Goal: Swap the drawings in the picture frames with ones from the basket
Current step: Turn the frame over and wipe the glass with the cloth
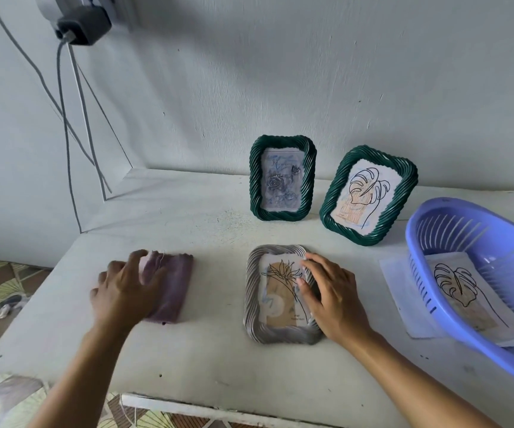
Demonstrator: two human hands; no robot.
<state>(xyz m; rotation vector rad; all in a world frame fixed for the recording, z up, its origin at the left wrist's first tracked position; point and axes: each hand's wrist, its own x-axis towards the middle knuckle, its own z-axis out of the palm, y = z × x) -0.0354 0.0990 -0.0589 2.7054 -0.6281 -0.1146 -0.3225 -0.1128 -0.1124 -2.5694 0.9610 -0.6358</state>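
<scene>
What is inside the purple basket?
The basket holds a stack of drawings; the top drawing shows a leaf outline. Sheets beneath it are covered.

The deep green rope-twist picture frame [254,180] upper middle shows a blue-grey rose drawing [281,183]. Its green twin frame [410,180] has a black-line leaf drawing [365,193] over orange. The flat ribbed frame [283,335] is grey-white, the slotted plastic basket [481,356] periwinkle, the folded cloth [172,282] dusty mauve.
</scene>
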